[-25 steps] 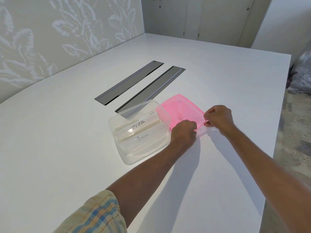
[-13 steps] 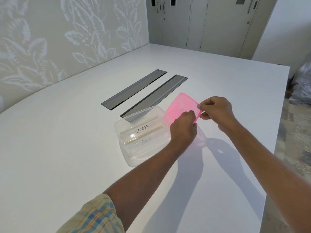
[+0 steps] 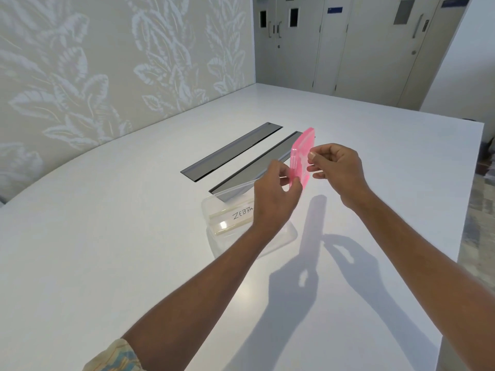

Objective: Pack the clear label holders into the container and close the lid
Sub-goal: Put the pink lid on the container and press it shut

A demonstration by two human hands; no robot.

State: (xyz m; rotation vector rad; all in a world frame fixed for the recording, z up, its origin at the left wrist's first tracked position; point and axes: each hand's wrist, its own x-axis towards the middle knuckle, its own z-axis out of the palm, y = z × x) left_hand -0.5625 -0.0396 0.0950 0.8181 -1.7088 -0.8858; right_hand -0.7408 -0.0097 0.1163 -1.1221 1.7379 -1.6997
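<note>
Pink lid [image 3: 301,156], upright over container [image 3: 227,231]: left hand [image 3: 276,194] pinches it, right hand [image 3: 337,170] seemingly too; we level it, align corners.

Handwritten "ZEBRA" stands on a label holder [image 3: 235,216] inside the container [image 3: 211,238].

Pink lid [image 3: 301,159]; clear container [image 3: 227,223]; white table [image 3: 107,236]; grey slots [image 3: 230,152]; pale leaf-patterned wall [image 3: 120,62]; yellow-blue checked sleeve [image 3: 115,357].

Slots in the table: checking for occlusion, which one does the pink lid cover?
The right slot, beside the container; the lid overlaps its far end. The left slot shows whole.
</note>
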